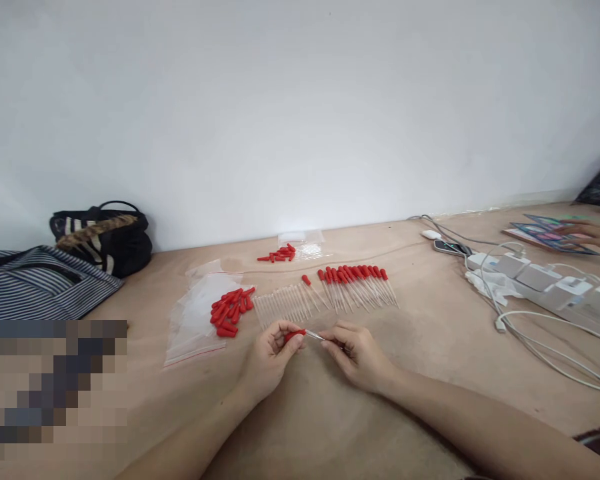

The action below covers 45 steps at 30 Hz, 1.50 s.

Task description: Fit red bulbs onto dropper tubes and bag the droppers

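My left hand is closed around a red rubber bulb. Pinched in my right hand is a clear glass dropper tube, whose upper end meets the bulb's mouth; how far it sits inside I cannot tell. Beyond my hands lies a row of bare glass tubes. To their right are several droppers with red bulbs fitted, side by side. One more capped dropper lies between these groups. Loose red bulbs are heaped left of the tubes, partly on clear zip bags.
Further back, more red bulbs lie by a clear bag. A power strip with chargers, white cables and a phone occupy the right. Another person's hand is at far right. A black bag and striped cloth are left.
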Motion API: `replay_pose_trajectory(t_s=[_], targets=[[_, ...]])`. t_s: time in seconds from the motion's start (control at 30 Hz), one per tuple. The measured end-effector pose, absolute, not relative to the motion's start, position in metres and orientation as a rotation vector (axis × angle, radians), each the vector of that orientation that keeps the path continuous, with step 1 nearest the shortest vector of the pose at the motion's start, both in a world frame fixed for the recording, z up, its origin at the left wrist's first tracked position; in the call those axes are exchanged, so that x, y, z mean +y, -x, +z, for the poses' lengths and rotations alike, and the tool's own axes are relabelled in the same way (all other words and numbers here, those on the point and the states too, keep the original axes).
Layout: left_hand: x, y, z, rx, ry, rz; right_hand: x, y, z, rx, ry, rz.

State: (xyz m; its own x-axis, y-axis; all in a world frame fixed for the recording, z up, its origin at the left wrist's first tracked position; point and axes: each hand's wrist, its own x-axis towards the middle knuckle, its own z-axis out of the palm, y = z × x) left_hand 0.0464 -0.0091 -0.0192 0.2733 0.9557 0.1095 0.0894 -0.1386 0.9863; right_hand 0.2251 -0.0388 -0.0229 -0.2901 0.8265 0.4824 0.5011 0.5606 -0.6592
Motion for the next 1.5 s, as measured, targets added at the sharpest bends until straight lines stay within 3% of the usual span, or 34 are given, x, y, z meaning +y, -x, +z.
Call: replay_pose_trajectory(t_s=[0.43, 1.5], targets=[[-0.014, -0.044, -0.023, 1.057, -1.429, 1.008, -0.035, -0.232, -0.031, -2.181, 0.934, 0.108], [-0.010, -0.045, -0.032, 1.002, -1.586, 1.061, -0.025, -0.228, -0.031, -2.224, 0.925, 0.168]])
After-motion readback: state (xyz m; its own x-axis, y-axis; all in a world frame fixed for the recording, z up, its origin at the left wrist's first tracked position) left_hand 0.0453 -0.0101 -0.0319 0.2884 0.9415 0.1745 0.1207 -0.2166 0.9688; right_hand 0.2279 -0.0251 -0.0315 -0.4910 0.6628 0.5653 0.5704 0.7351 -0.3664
